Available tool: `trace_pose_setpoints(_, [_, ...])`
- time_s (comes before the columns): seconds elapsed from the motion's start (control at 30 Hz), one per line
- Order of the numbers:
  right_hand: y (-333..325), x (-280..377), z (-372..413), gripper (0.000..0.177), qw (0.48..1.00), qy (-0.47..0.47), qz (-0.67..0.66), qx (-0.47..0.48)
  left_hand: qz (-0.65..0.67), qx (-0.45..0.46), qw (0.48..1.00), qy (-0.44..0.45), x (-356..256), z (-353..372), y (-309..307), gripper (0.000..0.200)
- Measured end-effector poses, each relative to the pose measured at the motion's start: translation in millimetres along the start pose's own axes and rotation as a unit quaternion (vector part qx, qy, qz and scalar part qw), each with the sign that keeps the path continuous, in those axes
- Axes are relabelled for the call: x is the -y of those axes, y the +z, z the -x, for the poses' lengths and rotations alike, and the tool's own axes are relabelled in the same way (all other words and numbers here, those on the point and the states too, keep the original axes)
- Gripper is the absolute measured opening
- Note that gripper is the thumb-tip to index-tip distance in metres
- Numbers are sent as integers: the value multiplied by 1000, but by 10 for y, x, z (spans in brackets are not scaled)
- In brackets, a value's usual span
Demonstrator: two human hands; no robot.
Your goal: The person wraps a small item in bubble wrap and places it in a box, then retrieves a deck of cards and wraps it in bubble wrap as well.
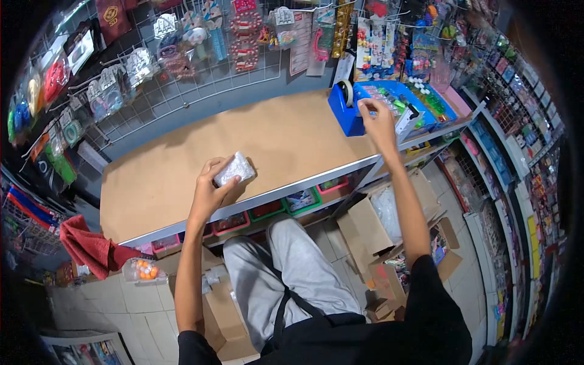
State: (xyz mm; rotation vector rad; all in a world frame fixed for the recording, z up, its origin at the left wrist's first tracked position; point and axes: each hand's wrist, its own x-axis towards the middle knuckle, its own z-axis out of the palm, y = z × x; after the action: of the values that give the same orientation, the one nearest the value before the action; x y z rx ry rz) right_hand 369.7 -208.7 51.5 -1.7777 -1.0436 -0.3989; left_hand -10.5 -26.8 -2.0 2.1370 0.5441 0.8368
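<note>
A small block wrapped in bubble wrap (236,170) is held just over the brown counter (164,176), with my left hand (213,187) closed round its left and lower sides. My right hand (379,125) is raised at the right end of the counter, in front of the blue tape dispenser (348,115). Its thumb and index finger are pinched together near the tape roll (345,94); anything between them is too small to make out.
Blue trays (435,109) of small goods stand right of the dispenser. Packaged items hang on a wire rack (201,76) behind. A red cloth (91,246) drapes over the left corner. Open cardboard boxes (359,234) lie on the floor at right.
</note>
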Motion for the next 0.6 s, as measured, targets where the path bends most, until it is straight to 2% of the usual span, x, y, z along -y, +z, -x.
trace_pose_setpoints(0.03, [-64,-239,-134,30,998,3,55,41,0,0,1000,-1,17,-10,4,49])
trace_pose_setpoints(0.1, [-159,-289,-328,34,973,145,134,121,-1,-2,1000,-5,50,-24,-2,49])
trace_pose_setpoints(0.2, [-113,-801,-476,35,948,168,75,260,5,-25,1000,4,44,-11,18,48])
trace_pose_setpoints(0.3, [-131,-655,-473,31,931,232,25,282,-16,-34,999,17,66,11,24,49])
trace_pose_setpoints(0.33, [-145,-541,-457,27,917,294,-10,270,-13,-31,999,14,52,18,15,49])
trace_pose_setpoints(0.43, [-228,-225,-409,25,899,349,-22,263,-2,-27,1000,6,18,18,-1,48])
trace_pose_setpoints(0.6, [-217,-192,-470,24,873,412,-82,246,-2,-19,1000,2,57,21,-2,49])
